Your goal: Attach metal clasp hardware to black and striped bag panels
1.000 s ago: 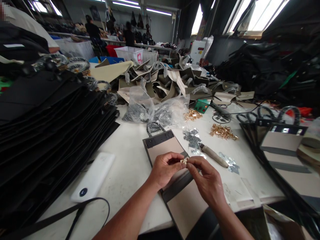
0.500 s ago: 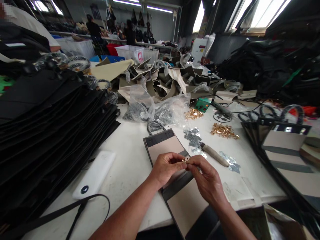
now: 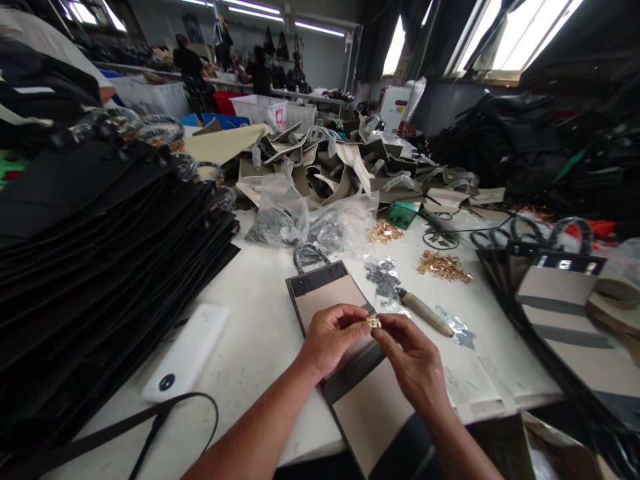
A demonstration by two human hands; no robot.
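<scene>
Between the fingertips of my left hand and my right hand is a small gold-coloured metal fitting. Both hands are closed in a pinch on it, just above a flat bag panel. The panel is beige with dark bands and edges, and a wrapped handle is at its far end. It reaches under my hands toward the table's near edge. Silver metal plates lie beyond my fingers, next to a tool with a thick, wrapped handle.
Black panels are stacked high at left, near a white power bank with a cable. Gold fittings, plastic bags and a green box lie farther back. More handled panels stand at right. Other people are in the background.
The gold fitting has turned between my fingertips and shows more of its face now. My hands stay in nearly the same place, and the view has shifted slightly.
</scene>
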